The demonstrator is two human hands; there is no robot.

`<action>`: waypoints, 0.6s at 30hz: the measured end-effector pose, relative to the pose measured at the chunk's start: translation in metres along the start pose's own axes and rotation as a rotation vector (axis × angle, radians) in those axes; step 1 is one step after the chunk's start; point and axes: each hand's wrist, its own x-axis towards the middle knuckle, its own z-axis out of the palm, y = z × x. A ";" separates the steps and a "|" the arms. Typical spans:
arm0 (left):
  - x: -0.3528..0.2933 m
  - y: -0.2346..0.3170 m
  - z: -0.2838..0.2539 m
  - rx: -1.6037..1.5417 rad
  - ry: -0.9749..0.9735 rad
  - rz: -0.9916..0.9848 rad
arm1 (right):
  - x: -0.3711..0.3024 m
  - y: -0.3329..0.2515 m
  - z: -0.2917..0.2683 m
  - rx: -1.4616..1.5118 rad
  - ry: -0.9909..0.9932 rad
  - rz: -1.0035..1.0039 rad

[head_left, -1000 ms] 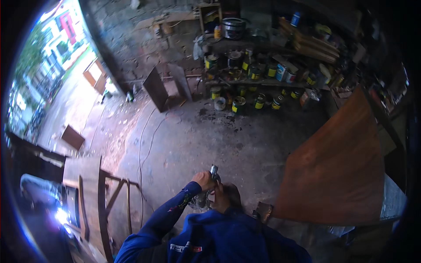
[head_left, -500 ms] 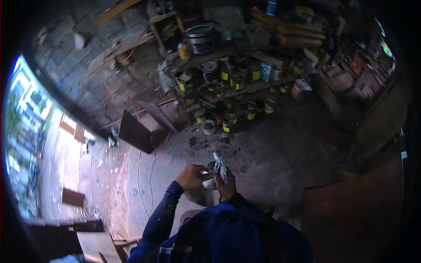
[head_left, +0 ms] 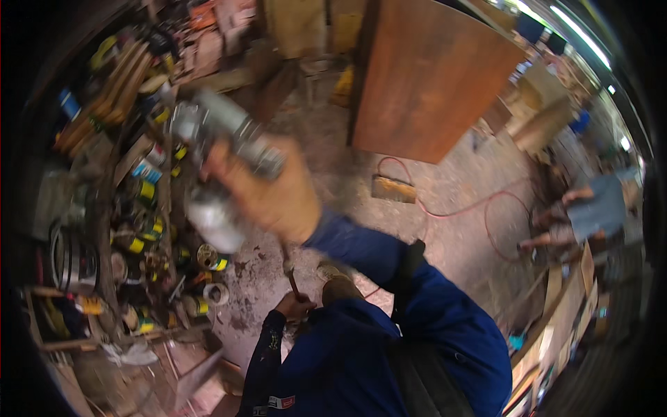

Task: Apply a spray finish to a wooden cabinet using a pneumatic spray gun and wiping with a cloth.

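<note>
2 bare hands show, both in dark blue sleeves. The right hand (head_left: 274,191) is held up at the left of centre and grips 1 silver metal spray gun (head_left: 240,135) with a rounded silver cup (head_left: 215,219) under it. Its fingers are bent around the gun's body; motion blur hides how tightly, and whether any finger is on the trigger I cannot tell. The left hand (head_left: 295,306) is lower, near the person's body, its fingers curled closed around 1 thin dark red hose (head_left: 292,281) that rises from the fist; the gap between thumb and fingers is too small to make out.

At least 6 round paint cans with yellow bands (head_left: 135,320) crowd the dark wooden shelves on the left and the floor beside them, too blurred for an exact count. 1 large round pail with dark and silver sides (head_left: 73,260) is among them. Beyond the hands stands 1 large reddish-brown wooden panel (head_left: 431,76), with 1 small brown block (head_left: 394,189) near its lower edge and 1 looping pinkish-red hose (head_left: 451,214) on the grey concrete floor (head_left: 347,170). 1 other person in a grey-blue shirt (head_left: 601,208) is at the far right.
</note>
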 end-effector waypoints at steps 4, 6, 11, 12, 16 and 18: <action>0.012 -0.136 0.022 0.193 -0.010 -0.030 | -0.013 -0.178 -0.023 -0.531 0.124 -0.245; 0.001 -0.153 0.030 0.145 0.044 -0.106 | -0.044 -0.219 -0.032 -0.889 0.259 -0.239; -0.008 -0.126 0.038 0.582 0.178 -0.017 | -0.091 -0.235 -0.083 -1.304 0.190 -0.140; -0.003 -0.118 0.036 0.601 0.266 0.070 | -0.096 -0.237 -0.084 -1.347 0.194 -0.020; -0.025 -0.025 0.018 0.564 0.496 0.333 | -0.101 -0.279 -0.099 -1.481 0.299 -0.050; -0.042 0.017 0.010 0.530 0.530 0.365 | -0.092 -0.298 -0.099 -1.438 0.221 -0.366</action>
